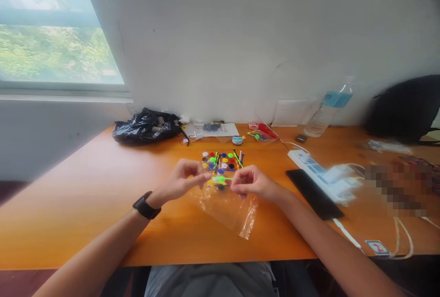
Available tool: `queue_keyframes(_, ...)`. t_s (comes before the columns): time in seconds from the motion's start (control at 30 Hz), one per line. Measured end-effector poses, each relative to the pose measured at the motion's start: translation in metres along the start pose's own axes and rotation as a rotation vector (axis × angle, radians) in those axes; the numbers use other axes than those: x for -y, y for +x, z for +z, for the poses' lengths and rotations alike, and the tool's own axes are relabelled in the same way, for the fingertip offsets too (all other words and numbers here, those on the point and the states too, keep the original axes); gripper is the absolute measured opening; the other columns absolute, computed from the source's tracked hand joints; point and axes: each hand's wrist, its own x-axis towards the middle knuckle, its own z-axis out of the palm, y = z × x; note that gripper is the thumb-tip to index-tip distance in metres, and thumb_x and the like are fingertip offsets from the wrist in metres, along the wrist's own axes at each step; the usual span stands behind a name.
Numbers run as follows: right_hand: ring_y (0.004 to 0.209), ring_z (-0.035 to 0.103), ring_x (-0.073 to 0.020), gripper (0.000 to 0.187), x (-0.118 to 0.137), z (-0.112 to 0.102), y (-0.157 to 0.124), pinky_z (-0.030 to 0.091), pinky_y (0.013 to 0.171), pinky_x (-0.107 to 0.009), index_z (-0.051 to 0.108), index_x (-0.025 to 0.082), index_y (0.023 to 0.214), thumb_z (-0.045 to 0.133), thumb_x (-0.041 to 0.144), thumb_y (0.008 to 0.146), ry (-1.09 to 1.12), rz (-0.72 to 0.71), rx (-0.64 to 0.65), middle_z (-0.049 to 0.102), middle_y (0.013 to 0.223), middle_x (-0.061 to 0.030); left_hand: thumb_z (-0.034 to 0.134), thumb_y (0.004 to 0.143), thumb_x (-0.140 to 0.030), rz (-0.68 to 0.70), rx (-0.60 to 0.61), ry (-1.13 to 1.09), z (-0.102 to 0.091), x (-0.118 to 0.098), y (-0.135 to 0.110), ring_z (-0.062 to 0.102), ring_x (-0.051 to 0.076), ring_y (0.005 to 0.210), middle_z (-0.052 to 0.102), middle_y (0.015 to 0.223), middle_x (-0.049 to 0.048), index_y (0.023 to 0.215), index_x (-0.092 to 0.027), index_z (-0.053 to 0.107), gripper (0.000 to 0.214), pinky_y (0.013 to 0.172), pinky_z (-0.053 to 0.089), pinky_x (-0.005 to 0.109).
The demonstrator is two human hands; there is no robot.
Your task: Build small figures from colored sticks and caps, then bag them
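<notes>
Both my hands hold a clear plastic bag (229, 209) up over the orange table (85, 196). My left hand (181, 180), with a black watch on its wrist, pinches the bag's top edge on the left. My right hand (251, 181) is closed on the same edge on the right. The bag hangs down from my fingers toward me. Just beyond my hands lie several small coloured discs (220, 159) in rows, with thin coloured sticks (238, 157) among them. Green and yellow pieces (218, 180) show between my hands, at the bag's mouth.
A crumpled black plastic bag (146, 125) lies at the back left. Papers (213, 129), a red packet (266, 131) and a water bottle (328, 109) stand along the wall. A white power strip (318, 171) and a black phone (314, 194) lie to the right, a black backpack (405, 107) at the far right.
</notes>
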Motion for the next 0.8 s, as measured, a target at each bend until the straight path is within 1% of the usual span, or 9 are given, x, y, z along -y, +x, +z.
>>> queue_keyframes(0.1,0.060,0.063,-0.0119,0.024,0.003,-0.010,0.001,0.049,0.057,-0.023,0.079,0.016,0.087,0.090,0.037,0.081,0.027,-0.085,-0.121,0.073,0.071,-0.0020,0.077,0.093,-0.043,0.031,-0.135,-0.060,-0.013,0.012,0.001,0.050,0.011,0.056,0.060,0.058,0.0002,0.061,-0.017,0.059,0.045,0.056,0.038,0.024)
queue_keyframes(0.2,0.067,0.066,-0.0136,0.021,0.003,-0.012,0.002,0.052,0.063,-0.025,0.080,0.018,0.090,0.089,0.035,0.081,0.049,-0.146,-0.219,0.073,0.076,-0.0021,0.079,0.091,-0.040,0.049,-0.191,-0.091,-0.022,0.021,0.003,0.051,0.011,0.056,0.060,0.057,0.0002,0.059,-0.018,0.058,0.045,0.057,0.039,0.025)
queue_keyframes(0.27,0.071,0.068,-0.0145,0.019,0.001,-0.011,0.002,0.055,0.069,-0.026,0.081,0.020,0.091,0.089,0.034,0.081,0.069,-0.167,-0.235,0.074,0.079,-0.0020,0.073,0.095,-0.043,0.061,-0.183,-0.093,-0.025,0.020,0.004,0.052,0.012,0.057,0.062,0.058,0.0014,0.060,-0.018,0.060,0.046,0.058,0.041,0.025)
queue_keyframes(0.37,0.074,0.070,-0.0161,0.018,-0.003,-0.008,0.003,0.057,0.074,-0.029,0.080,0.020,0.093,0.086,0.035,0.084,0.076,-0.169,-0.179,0.074,0.079,-0.0023,0.065,0.100,-0.049,0.035,-0.137,-0.051,-0.028,0.012,0.005,0.057,0.013,0.060,0.067,0.065,0.0036,0.072,-0.018,0.070,0.042,0.058,0.043,0.025)
queue_keyframes(0.47,0.073,0.069,-0.0165,0.020,-0.007,-0.005,0.005,0.057,0.072,-0.030,0.081,0.020,0.094,0.085,0.038,0.086,0.063,-0.163,-0.172,0.074,0.080,-0.0031,0.073,0.095,-0.045,-0.018,-0.096,0.052,-0.029,0.004,0.006,0.060,0.013,0.061,0.070,0.067,0.0037,0.072,-0.018,0.070,0.036,0.058,0.046,0.024)
queue_keyframes(0.6,0.067,0.065,-0.0137,0.019,-0.005,-0.006,0.006,0.053,0.066,-0.027,0.082,0.020,0.090,0.086,0.037,0.083,0.051,-0.180,-0.289,0.073,0.079,-0.0025,0.075,0.094,-0.041,-0.011,-0.125,0.115,-0.032,0.004,0.007,0.062,0.013,0.061,0.071,0.065,0.0037,0.068,-0.018,0.071,0.035,0.059,0.048,0.023)
queue_keyframes(0.67,0.070,0.064,-0.0134,0.016,-0.002,-0.006,0.005,0.052,0.067,-0.026,0.083,0.020,0.090,0.085,0.035,0.083,0.043,-0.199,-0.337,0.073,0.081,-0.0029,0.075,0.094,-0.041,-0.008,-0.129,0.125,-0.033,0.007,0.007,0.061,0.012,0.061,0.071,0.065,0.0039,0.068,-0.018,0.071,0.036,0.059,0.048,0.023)
queue_keyframes(0.73,0.076,0.066,-0.0152,0.014,0.000,-0.007,0.004,0.053,0.071,-0.027,0.082,0.021,0.093,0.082,0.032,0.084,0.048,-0.202,-0.341,0.074,0.086,-0.0041,0.074,0.095,-0.042,-0.014,-0.140,0.117,-0.034,0.009,0.008,0.061,0.012,0.061,0.071,0.065,0.0039,0.068,-0.018,0.070,0.036,0.059,0.048,0.023)
queue_keyframes(0.8,0.082,0.068,-0.0177,0.017,0.002,-0.007,0.002,0.055,0.075,-0.030,0.081,0.021,0.100,0.078,0.030,0.085,0.067,-0.200,-0.308,0.074,0.089,-0.0049,0.073,0.096,-0.044,-0.020,-0.166,0.098,-0.035,0.010,0.008,0.062,0.013,0.061,0.071,0.067,0.0038,0.072,-0.018,0.070,0.035,0.058,0.049,0.023)
